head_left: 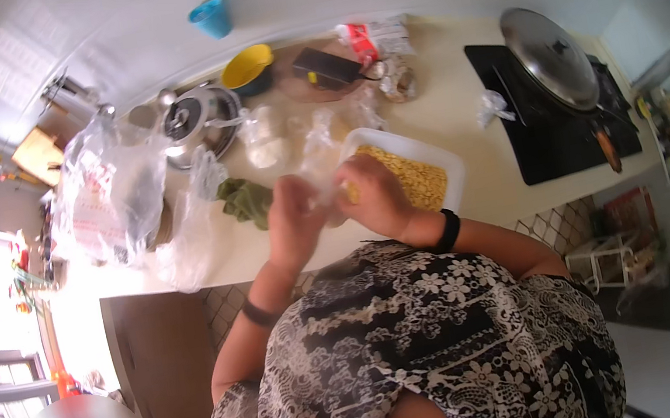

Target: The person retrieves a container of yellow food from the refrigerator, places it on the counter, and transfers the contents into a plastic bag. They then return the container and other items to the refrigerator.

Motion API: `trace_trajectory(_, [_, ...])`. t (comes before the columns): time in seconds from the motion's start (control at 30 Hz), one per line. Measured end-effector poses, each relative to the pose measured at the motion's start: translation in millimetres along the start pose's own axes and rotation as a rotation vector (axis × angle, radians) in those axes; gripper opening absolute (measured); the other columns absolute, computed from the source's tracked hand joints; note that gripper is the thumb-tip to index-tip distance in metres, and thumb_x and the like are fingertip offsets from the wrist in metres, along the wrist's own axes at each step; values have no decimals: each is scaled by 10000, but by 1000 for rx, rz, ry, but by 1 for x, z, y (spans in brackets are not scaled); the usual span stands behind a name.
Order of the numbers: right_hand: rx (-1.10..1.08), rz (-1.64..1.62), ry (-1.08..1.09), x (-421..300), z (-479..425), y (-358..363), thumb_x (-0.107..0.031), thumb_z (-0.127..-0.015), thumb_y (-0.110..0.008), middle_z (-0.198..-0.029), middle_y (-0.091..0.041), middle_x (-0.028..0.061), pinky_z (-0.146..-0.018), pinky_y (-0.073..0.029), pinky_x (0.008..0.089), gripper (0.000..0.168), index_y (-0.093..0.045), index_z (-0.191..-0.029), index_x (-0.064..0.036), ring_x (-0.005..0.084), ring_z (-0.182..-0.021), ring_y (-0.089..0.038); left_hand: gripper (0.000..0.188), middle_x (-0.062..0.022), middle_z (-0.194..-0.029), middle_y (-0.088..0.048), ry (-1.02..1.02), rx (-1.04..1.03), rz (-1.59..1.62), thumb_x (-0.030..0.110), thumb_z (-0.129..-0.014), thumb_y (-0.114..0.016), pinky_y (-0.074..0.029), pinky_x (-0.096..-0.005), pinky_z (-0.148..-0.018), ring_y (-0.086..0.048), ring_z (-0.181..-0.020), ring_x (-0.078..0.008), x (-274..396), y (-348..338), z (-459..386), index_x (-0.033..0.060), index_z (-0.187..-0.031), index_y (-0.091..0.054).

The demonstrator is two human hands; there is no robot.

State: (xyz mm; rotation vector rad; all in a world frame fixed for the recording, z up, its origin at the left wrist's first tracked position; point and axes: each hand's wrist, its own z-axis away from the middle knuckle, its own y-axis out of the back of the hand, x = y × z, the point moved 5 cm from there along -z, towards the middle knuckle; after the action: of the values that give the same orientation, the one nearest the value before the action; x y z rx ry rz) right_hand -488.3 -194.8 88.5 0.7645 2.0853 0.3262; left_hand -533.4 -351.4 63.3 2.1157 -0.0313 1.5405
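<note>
My left hand (293,219) and my right hand (375,192) are close together over the counter, fingers pinched on a clear plastic bag (323,186). Blur hides exactly how the fingers hold it. Beside and partly behind my right hand is a white plastic container (455,163), with small yellow pieces of food (416,175) spread inside. A crumpled green cloth (244,201) lies just left of my left hand. Behind it stands a clear bag with white contents (266,144).
Large plastic bags (112,186) crowd the left. Behind are a lidded steel pot (202,121), yellow bowl (248,69), dark box (326,67) and red-and-white packet (374,39). A black cooktop (545,154) bears a lidded pan (552,56), its wooden handle (607,150) pointing towards the counter's front edge.
</note>
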Motion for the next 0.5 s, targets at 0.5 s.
trace_trajectory(0.5, [-340, -221, -242, 52, 10, 36, -166, -841, -614, -877, -642, 145, -716, -491, 364, 158, -601, -938, -42, 269, -814, -628, 382, -33, -1001, -568, 211, -67, 557, -109, -749, -550, -429, -254, -855, -549, -930, -134, -20, 38, 26, 48, -1092, -493])
